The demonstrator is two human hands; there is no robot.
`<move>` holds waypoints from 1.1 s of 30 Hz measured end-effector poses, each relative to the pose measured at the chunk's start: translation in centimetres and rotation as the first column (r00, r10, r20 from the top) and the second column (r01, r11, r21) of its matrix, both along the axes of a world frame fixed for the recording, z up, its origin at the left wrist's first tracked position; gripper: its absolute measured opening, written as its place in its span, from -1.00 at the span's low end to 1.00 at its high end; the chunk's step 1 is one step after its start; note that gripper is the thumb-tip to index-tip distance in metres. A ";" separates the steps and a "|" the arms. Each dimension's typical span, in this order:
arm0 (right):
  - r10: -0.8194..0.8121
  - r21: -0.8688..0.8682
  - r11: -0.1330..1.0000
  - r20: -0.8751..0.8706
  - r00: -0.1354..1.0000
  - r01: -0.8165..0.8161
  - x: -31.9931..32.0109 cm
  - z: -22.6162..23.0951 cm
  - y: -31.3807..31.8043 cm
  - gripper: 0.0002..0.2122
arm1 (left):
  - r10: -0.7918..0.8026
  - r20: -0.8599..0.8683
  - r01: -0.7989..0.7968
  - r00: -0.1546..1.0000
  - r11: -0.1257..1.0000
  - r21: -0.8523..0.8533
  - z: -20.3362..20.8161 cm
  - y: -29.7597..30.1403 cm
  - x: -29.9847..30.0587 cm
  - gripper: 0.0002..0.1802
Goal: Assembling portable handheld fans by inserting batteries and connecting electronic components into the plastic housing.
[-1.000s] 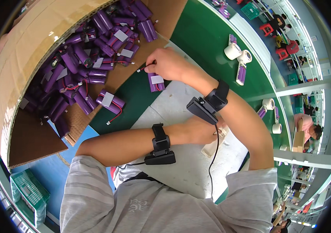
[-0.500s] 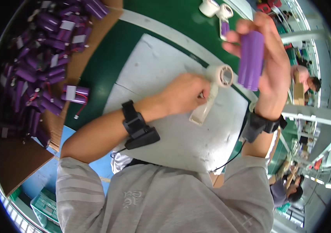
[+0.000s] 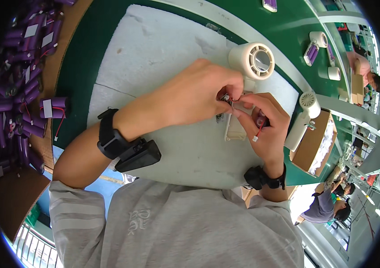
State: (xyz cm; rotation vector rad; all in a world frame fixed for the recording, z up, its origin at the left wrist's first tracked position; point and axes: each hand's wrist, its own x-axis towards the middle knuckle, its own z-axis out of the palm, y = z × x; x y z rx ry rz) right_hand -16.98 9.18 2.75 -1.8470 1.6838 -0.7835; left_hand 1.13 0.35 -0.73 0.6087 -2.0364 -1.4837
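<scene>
Since a moment ago, your hands have dropped to the white foam mat (image 3: 176, 58) on the green table (image 3: 83, 76). Your left hand (image 3: 194, 96) pinches small wires at the cream fan's (image 3: 249, 67) open handle, which lies on the mat. Your right hand (image 3: 265, 127) grasps a purple battery (image 3: 261, 120) with a red wire, touching the handle.

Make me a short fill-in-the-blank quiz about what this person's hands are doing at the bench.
1. Both hands work on a cream handheld ____.
2. The right hand holds a thin ____ wire.
3. The left hand wears a ____ wrist strap.
4. The box on the left holds ____ batteries.

Missing words: fan; red; black; purple
</scene>
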 end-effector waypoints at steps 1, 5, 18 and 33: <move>0.005 0.015 1.000 0.013 1.000 -0.005 -0.1 0.0 -0.2 -0.75 | 0.014 -0.035 -0.013 0.999 0.999 0.029 0.0 0.0 -0.1 -0.70; 0.022 0.005 1.000 0.067 0.997 -0.023 0.0 -0.2 -0.6 -0.78 | 0.016 -0.006 -0.015 1.000 0.993 0.116 0.4 0.0 0.0 -0.64; 0.036 -0.101 0.994 0.018 0.999 -0.034 0.5 -1.5 -0.8 -0.85 | -0.001 0.093 -0.006 0.996 0.997 0.076 0.8 -0.3 0.7 -0.59; 0.068 -0.162 0.983 -0.087 0.994 -0.081 0.6 -1.9 -0.6 -0.86 | 0.073 -0.003 -0.072 0.997 0.978 -0.195 -0.2 -0.9 1.0 -0.65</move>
